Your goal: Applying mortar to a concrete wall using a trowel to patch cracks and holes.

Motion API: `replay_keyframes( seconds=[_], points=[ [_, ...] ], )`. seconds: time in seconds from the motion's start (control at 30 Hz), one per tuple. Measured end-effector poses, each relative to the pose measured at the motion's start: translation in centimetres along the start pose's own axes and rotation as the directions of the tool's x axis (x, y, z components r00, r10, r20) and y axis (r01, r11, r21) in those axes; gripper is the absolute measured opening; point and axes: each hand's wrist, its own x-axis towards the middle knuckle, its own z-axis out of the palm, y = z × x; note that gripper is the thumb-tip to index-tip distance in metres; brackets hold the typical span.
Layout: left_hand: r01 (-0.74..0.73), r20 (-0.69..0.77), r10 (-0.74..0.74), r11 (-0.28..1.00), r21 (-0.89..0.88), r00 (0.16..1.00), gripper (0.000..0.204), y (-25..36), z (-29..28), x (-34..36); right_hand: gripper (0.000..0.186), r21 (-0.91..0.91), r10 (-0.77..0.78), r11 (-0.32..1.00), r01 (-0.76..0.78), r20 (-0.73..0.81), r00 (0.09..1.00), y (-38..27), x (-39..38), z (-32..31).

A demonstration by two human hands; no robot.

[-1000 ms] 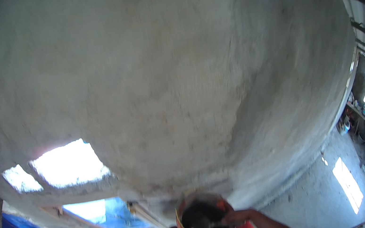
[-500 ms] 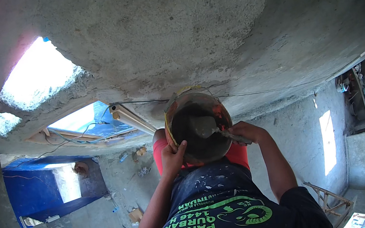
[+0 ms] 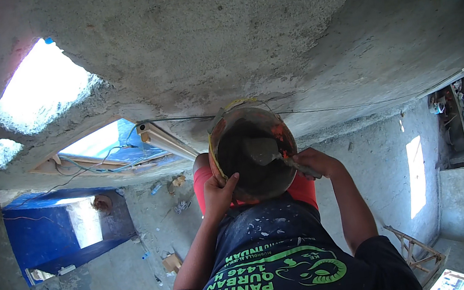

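Note:
A worn bucket (image 3: 286, 132) with a stained rim and orange-red patches is held in front of my torso, its mouth toward me. My left hand (image 3: 220, 195) is closed on the near left part of its rim, thumb over the edge. In my right hand (image 3: 316, 162), at the right side of the bucket, the handle of a trowel (image 3: 261, 150) is gripped. The grey-coated trowel blade is inside the bucket, over dark grey wet-looking mortar (image 3: 234, 160). Shadow hides how deep the mortar is and whether the blade touches it.
A rough plastered wall (image 3: 185, 43) rises close ahead, with bright openings (image 3: 41, 87) at left. A cable (image 3: 347, 105) runs along it, and a long pale beam (image 3: 168, 142) stands left of the bucket. A wooden frame (image 3: 416, 252) is at lower right.
The trowel blade has shifted slightly up and right within the bucket, and my right hand has risen a little with it. My left hand keeps its hold on the rim.

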Motion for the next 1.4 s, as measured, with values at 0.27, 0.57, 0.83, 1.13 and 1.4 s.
replay_keyframes(
  seconds=[0.27,0.57,0.83,1.13,1.4],
  points=[
    [-0.002,-0.006,0.002,1.0,0.011,1.0,0.022,-0.1,0.0,0.0,0.036,-0.045,0.008,0.999,-0.005,0.067,0.998,0.2,0.5,-0.5],
    [-0.024,-0.039,0.025,1.0,0.018,0.999,0.014,-1.8,-0.4,0.3,0.036,0.021,-0.012,1.0,0.011,0.079,0.997,0.1,-0.1,-0.5],
    [-0.024,-0.059,0.026,0.999,0.03,0.998,0.013,-3.3,-0.7,0.6,0.036,0.119,-0.029,0.993,0.021,0.066,0.997,1.0,-0.6,-0.5],
    [0.03,-0.038,-0.032,0.999,-0.045,0.999,0.011,-1.5,-0.1,0.0,0.033,0.279,-0.06,0.96,0.014,0.157,0.986,1.4,-0.6,-0.9],
    [0.016,-0.065,-0.014,0.999,0.032,0.998,0.011,-2.0,-0.3,0.1,0.034,0.297,-0.103,0.953,0.052,0.157,0.982,1.5,-0.9,-0.8]
  ],
)
